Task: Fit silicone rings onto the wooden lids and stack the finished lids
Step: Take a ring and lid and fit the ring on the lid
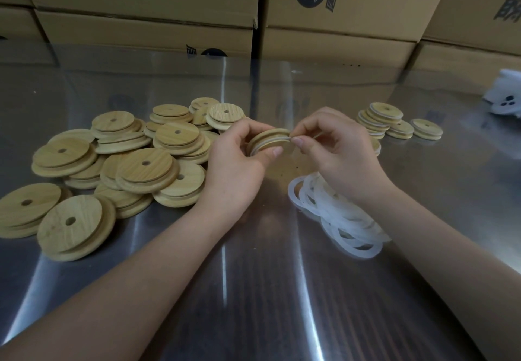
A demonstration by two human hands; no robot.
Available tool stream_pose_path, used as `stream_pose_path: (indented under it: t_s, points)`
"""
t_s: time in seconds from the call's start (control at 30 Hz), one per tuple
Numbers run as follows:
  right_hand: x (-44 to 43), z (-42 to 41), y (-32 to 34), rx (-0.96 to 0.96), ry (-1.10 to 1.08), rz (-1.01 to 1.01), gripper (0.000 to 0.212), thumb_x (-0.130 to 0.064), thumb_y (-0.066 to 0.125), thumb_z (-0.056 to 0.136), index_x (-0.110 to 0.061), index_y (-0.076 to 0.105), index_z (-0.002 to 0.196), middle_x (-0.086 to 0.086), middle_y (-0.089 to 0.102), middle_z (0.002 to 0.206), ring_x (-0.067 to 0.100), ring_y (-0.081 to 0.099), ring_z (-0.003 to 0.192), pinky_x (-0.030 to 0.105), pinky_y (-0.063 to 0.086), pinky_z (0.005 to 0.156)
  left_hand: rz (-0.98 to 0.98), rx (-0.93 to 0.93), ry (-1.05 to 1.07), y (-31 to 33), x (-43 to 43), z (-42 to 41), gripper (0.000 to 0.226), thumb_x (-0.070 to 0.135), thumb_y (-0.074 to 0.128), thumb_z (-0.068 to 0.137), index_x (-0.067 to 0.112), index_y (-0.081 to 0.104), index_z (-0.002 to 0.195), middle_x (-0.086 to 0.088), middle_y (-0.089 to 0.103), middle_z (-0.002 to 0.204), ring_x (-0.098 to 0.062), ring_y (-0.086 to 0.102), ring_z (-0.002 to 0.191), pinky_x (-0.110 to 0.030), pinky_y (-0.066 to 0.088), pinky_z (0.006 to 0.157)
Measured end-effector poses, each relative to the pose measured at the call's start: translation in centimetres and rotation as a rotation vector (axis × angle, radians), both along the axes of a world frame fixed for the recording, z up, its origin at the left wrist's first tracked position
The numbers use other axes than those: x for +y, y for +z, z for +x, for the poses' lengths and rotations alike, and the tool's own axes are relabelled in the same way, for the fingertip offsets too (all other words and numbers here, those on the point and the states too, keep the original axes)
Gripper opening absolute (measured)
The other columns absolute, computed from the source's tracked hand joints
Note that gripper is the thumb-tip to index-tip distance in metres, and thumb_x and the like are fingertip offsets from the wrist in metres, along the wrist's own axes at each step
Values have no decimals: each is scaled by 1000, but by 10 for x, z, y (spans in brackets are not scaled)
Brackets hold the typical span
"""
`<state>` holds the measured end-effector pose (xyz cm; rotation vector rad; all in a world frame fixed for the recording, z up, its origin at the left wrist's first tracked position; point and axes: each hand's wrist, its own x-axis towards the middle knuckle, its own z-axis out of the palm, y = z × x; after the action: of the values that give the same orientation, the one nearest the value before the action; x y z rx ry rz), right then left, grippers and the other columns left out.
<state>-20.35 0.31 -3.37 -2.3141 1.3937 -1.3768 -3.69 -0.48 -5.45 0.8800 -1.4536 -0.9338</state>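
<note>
**Lid and ring held in both hands**

The left hand (236, 163) grips a wooden lid (267, 137) on its edge above the surface (253, 276). The right hand (338, 149) pinches the white ring (263, 147) at the lid's groove. Loose rings (338, 214) lie below, bare lids (127, 163) to the left, and finished lids (383, 121) to the right.

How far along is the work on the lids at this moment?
Done: a few ringed lids stacked at the far right. In hand: the left hand holds one lid while the right hand pinches a silicone ring onto its rim. Left: the large pile of bare lids and a heap of loose rings. Most remains.
</note>
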Motion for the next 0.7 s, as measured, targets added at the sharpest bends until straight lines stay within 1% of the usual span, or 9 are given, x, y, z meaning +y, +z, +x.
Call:
stream_pose_path:
  t_s: [0.1,0.3,0.4,0.47,0.6,0.7]
  points:
    - [0,1,1,-36,20,75,12,-4,68,87,-16,67,84,-7,60,82,17,61,77,36,52,73,28,2,-2,0,0,0,26,1,74,81,26,67,86,7,70,85,-13,68,85,-44,58,84]
    - [0,-1,6,-141,51,247,20,-5,67,89,-24,66,81,-5,62,84,18,63,77,42,55,80,99,27,-15,-1,0,1,22,3,74,82,23,67,90,3,72,90,-16,70,91,-49,58,85]
    - [0,-4,8,-136,51,296,21,-6,67,90,-25,66,81,0,65,86,25,65,80,44,55,81,124,49,-14,-1,-1,1,24,2,73,83,25,67,89,5,73,89,-15,70,92,-50,59,84]
    - [-1,-4,8,-135,52,318,21,-6,66,90,-26,66,82,0,66,86,27,65,80,42,56,79,133,55,-18,-1,-1,2,23,2,72,84,24,67,89,4,73,90,-16,70,92,-49,59,82]
    - [-2,-5,8,-116,42,334,21,-7,67,89,-26,65,82,-2,65,85,21,64,78,39,56,80,141,50,-17,-2,-1,2,23,4,72,84,25,67,89,5,73,89,-13,70,90,-45,61,78]
    - [-2,-5,7,-109,30,328,24,-7,67,90,-28,63,79,-4,64,84,18,63,78,39,56,80,160,60,-22,-2,0,2,22,4,72,84,24,67,89,3,73,90,-15,71,90,-45,62,74]
